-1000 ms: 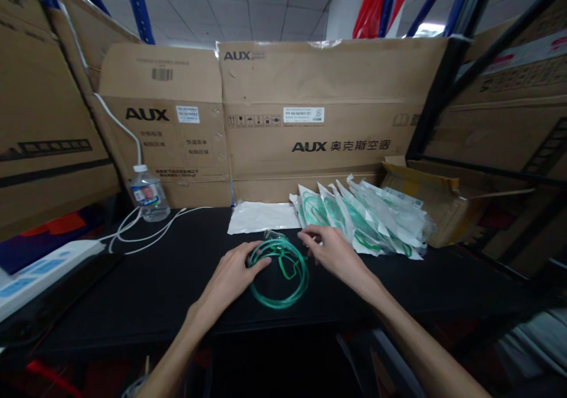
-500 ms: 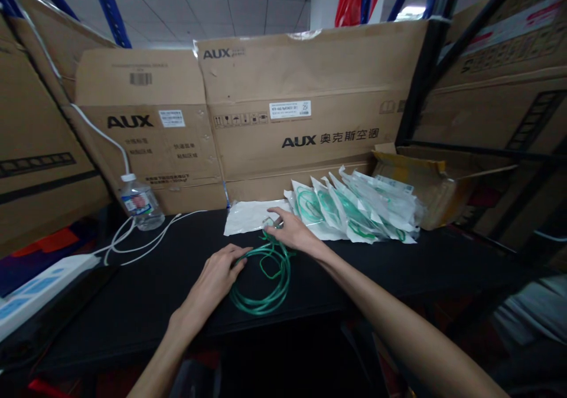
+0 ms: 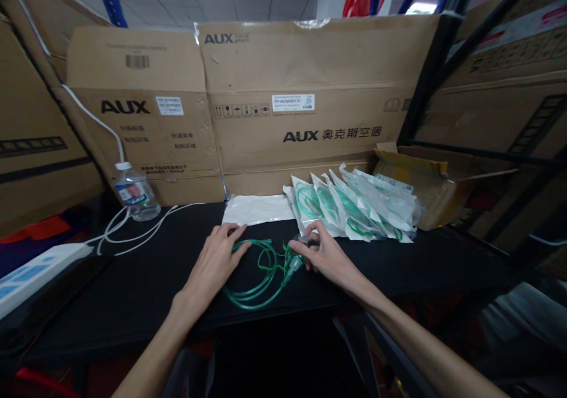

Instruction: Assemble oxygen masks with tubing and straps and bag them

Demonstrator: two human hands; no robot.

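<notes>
A loose coil of clear green tubing [image 3: 254,296] lies on the black table. My left hand [image 3: 217,256] is at the coil's left side, its thumb and forefinger closed around the upper strands. My right hand [image 3: 325,253] pinches a clear plastic fitting [image 3: 301,241] just right of the coil. A pale green connector [image 3: 294,264] hangs below that fitting and joins the tubing. A thin green strap [image 3: 267,261] curls inside the coil. The tips of my left fingers are partly hidden behind the hand.
Behind my hands lies a flat white pouch [image 3: 257,210]. Several packed pouches with green tubing [image 3: 349,206] lean in a row at the right, beside an open carton [image 3: 436,194]. A plastic bottle [image 3: 136,194], white cables and a power strip [image 3: 38,277] are at the left. Large cardboard [image 3: 310,61] stands behind.
My right hand has moved right and nearer to me, drawing the clear fitting and its connector to the coil's right side. The coil has opened there. My left hand stays at the coil.
</notes>
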